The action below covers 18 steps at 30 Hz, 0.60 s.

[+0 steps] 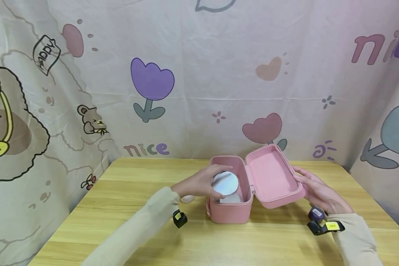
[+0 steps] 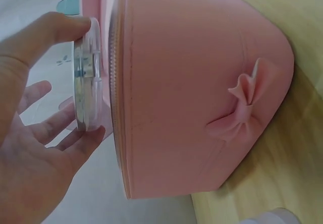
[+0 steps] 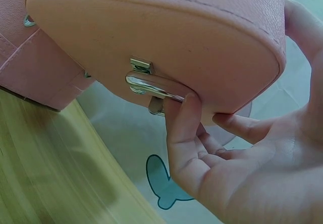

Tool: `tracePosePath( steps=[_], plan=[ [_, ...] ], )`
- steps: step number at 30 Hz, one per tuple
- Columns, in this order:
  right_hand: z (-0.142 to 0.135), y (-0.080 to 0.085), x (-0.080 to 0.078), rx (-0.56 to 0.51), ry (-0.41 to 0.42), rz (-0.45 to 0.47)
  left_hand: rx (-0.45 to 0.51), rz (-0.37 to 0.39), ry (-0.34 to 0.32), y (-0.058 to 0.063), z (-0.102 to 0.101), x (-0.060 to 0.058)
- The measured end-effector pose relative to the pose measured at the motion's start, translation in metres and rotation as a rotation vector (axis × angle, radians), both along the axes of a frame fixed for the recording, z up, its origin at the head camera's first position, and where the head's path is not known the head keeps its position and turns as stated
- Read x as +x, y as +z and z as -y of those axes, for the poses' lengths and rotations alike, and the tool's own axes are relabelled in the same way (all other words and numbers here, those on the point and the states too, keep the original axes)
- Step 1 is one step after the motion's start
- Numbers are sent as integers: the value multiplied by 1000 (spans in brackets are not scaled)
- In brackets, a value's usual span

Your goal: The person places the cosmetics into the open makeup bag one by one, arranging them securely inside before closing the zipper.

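My left hand (image 1: 201, 181) pinches a round compact (image 1: 224, 183) with a shiny mirror-like top over the opening of a pink case (image 1: 229, 215). In the left wrist view, the compact (image 2: 88, 77) stands edge-on, thumb on one side and fingertips on the other, beside the zipped rim. A pale, clear-looking item (image 1: 231, 199) lies inside the case. To the right, my right hand (image 1: 322, 194) holds the case's opened lid (image 1: 273, 176) by its outer edge. The right wrist view shows fingers curled at the lid's pink and metal handle (image 3: 154, 86).
On the wooden table (image 1: 129, 221), a pale rounded item (image 1: 187, 199) sits just left of the case. A dark purple round item (image 1: 316, 214) with a light label shows beside the right wrist. A printed curtain (image 1: 199, 74) hangs behind the table.
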State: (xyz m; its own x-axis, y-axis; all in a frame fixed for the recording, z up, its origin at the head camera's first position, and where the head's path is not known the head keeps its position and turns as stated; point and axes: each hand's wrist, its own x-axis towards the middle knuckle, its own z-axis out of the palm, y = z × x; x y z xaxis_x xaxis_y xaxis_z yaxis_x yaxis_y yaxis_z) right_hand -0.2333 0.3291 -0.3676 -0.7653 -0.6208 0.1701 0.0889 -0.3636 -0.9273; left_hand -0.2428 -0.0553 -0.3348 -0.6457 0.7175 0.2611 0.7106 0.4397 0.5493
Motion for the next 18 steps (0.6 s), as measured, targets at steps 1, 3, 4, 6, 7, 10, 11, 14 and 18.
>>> tracePosePath(
  steps=[1, 3, 4, 6, 7, 10, 11, 14, 18],
  plan=[
    [0, 0, 0, -11, 12, -3, -16, -1, -3, 1, -2, -1],
    [1, -1, -1, -11, 17, -2, -51, -7, -5, 2, -5, -4],
    [2, -1, -1, -2, 12, -1, -67, -11, -5, 2, -6, -5],
    [2, -1, -1, 23, -7, -13, -82, -6, -10, 3, -8, -6],
    [3, -1, -1, 37, -15, -20, -88, 0, -14, 3, -9, -7],
    [3, 0, -2, 48, -20, -37, -105, 12, -22, 4, -12, -10],
    [4, 0, -3, 42, -16, -38, -109, 17, -26, 4, -13, -10],
    [4, 2, -4, 19, -6, -32, -119, 13, -32, 3, -17, -14],
    [4, 2, -4, 22, -13, -32, -132, 13, -36, -1, -22, -17]
  ],
)
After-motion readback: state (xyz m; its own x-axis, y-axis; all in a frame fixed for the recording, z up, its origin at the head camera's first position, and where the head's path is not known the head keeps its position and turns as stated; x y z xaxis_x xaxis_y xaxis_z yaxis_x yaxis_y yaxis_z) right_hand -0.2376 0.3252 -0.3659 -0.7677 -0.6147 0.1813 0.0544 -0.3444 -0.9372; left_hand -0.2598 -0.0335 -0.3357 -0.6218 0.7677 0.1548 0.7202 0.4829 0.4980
